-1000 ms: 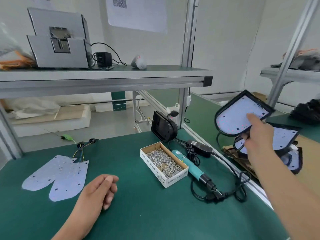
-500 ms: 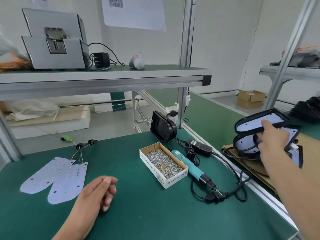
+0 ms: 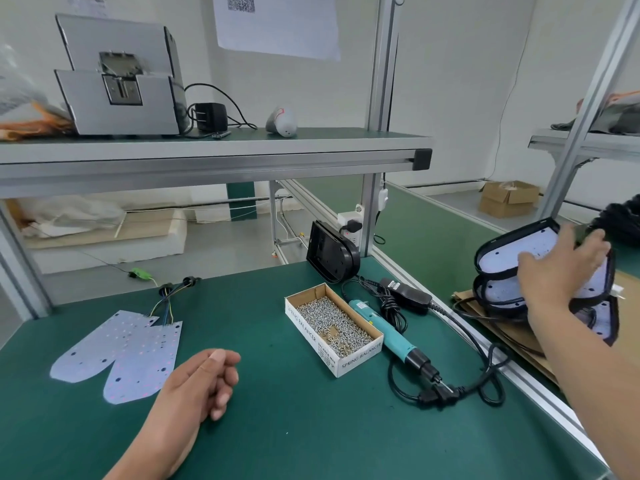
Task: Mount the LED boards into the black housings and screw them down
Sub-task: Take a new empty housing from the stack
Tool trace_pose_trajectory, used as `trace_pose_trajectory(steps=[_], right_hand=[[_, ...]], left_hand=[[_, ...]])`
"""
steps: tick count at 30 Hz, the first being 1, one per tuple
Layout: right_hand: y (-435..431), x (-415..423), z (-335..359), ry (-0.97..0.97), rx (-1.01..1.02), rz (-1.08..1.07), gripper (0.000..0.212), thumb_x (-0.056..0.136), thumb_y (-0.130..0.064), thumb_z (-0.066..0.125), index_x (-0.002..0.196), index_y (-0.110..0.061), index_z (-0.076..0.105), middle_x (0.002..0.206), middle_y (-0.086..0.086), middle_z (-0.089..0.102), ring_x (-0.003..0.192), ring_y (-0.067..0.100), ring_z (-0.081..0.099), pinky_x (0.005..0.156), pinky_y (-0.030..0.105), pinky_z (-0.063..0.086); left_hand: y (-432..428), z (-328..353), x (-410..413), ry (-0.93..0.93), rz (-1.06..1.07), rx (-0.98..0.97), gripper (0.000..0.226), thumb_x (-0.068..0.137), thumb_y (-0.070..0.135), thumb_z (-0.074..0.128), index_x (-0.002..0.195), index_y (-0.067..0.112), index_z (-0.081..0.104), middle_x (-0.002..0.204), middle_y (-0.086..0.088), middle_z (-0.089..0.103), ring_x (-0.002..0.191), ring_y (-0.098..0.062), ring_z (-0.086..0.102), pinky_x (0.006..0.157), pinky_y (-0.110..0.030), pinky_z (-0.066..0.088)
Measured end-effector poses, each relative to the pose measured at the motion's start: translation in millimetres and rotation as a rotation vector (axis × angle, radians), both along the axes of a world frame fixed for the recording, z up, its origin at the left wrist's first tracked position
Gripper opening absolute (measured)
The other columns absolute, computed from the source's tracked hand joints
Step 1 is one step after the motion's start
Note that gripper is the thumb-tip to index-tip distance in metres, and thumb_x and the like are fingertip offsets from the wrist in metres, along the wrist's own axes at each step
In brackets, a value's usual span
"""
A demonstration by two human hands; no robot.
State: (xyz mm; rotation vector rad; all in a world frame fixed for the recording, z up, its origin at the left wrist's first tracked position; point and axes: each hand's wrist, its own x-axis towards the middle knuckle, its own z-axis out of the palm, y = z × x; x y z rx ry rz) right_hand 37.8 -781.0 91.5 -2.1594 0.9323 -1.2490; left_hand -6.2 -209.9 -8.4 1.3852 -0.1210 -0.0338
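Bare mat [image 3: 277, 420] beside screw box [image 3: 333, 328]

The cardboard screw box [image 3: 362, 356] on the desk [image 3: 277, 427] carries the only legible words: "SPRING BALANCER" is printed in dark capitals on its short front wall and again along its long left wall. Smaller print beside it cannot be made out. A paper sheet [image 3: 277, 29] on the wall bears a QR code [image 3: 240, 2]. The white label on the black power adapter [image 3: 405, 294] is too small to read.

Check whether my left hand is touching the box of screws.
Apart. The head view shows a wide stretch of bare green mat between the left hand and the screw box.
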Motion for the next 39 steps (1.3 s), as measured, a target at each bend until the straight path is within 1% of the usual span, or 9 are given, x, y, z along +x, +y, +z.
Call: trace_pose_trajectory(steps=[5,12,17,22,26,30,32,35,39], right_hand=[[5.0,3.6,-8.8,0.202,-0.21,0.048,0.044,0.092,-0.015,0.073,0.135,-0.006,0.068,0.171,0.016,0.022,0.16,0.04,0.001,0.129,0.059,0.004],[22.1,1.0,-21.0,0.138,-0.37,0.09,0.037,0.092,-0.015,0.07,0.129,-0.008,0.071,0.169,0.018,0.025,0.16,0.038,0.002,0.128,0.059,0.003],[59.5,10.7,-31.0,0.063,-0.457,0.222,0.028,0.094,-0.013,0.07,0.122,-0.006,0.074,0.145,0.02,0.056,0.15,0.041,0.024,0.122,0.058,0.023],[112.2,32.6,-41.9,0.071,-0.553,0.446,0.023,0.089,-0.006,0.076,0.111,-0.007,0.078,0.105,0.013,0.069,0.117,0.039,0.045,0.102,0.055,0.044],[158.3,58.4,-40.1,0.258,-0.603,0.614,0.023,0.096,-0.01,0.069,0.117,-0.015,0.077,0.099,0.009,0.071,0.111,0.036,0.049,0.093,0.049,0.049],[196.0,92.5,-27.9,0.489,-0.755,0.763,0.035,0.103,-0.022,0.06,0.137,-0.025,0.066,0.103,0.004,0.072,0.111,0.03,0.054,0.09,0.042,0.052],[211.7,108.2,-19.5,0.638,-0.839,0.783,0.041,0.105,-0.027,0.055,0.145,-0.033,0.055,0.093,-0.002,0.068,0.104,0.026,0.058,0.074,0.039,0.053],[225.0,127.4,-12.4,0.802,-0.961,0.723,0.038,0.102,-0.025,0.051,0.138,-0.035,0.054,0.081,-0.004,0.063,0.081,0.024,0.06,0.055,0.034,0.042],[235.9,138.4,-4.4,0.923,-1.021,0.625,0.021,0.098,-0.016,0.051,0.111,-0.026,0.064,0.081,-0.004,0.063,0.073,0.021,0.061,0.053,0.03,0.042]], left_hand=[[1.0,-0.6,-0.3,-0.008,-0.017,-0.002,0.034,0.094,0.04,0.06,0.1,0.011,0.077,0.085,-0.018,0.063,0.058,-0.019,0.048,0.046,-0.028,0.039],[-0.2,1.7,-1.7,0.0,-0.027,0.008,0.036,0.091,0.043,0.061,0.099,0.012,0.077,0.085,-0.016,0.063,0.059,-0.019,0.048,0.047,-0.029,0.039],[-1.4,3.7,-2.9,0.001,-0.025,0.029,0.032,0.096,0.039,0.06,0.099,0.013,0.078,0.086,-0.014,0.064,0.061,-0.019,0.049,0.048,-0.029,0.04],[-2.0,1.6,-2.8,0.01,-0.006,0.069,0.032,0.111,0.025,0.051,0.097,0.016,0.078,0.085,-0.013,0.064,0.061,-0.019,0.048,0.049,-0.028,0.04],[-4.2,6.1,-4.9,0.004,-0.002,0.075,0.026,0.103,0.037,0.062,0.096,0.018,0.078,0.085,-0.012,0.065,0.061,-0.019,0.048,0.049,-0.028,0.039],[-4.9,8.8,-5.8,0.021,0.003,0.069,0.031,0.093,0.043,0.059,0.096,0.018,0.077,0.085,-0.008,0.065,0.061,-0.018,0.048,0.05,-0.028,0.04],[-4.2,8.6,-6.0,0.026,0.0,0.061,0.031,0.094,0.044,0.06,0.096,0.018,0.077,0.085,-0.008,0.065,0.061,-0.018,0.048,0.05,-0.028,0.04],[-3.2,9.0,-6.2,0.03,-0.002,0.059,0.03,0.094,0.044,0.059,0.096,0.02,0.077,0.085,-0.007,0.065,0.061,-0.018,0.047,0.051,-0.027,0.04],[-2.0,9.1,-6.4,0.028,-0.008,0.082,0.031,0.092,0.048,0.059,0.096,0.022,0.076,0.085,-0.005,0.066,0.061,-0.019,0.048,0.052,-0.028,0.041]])
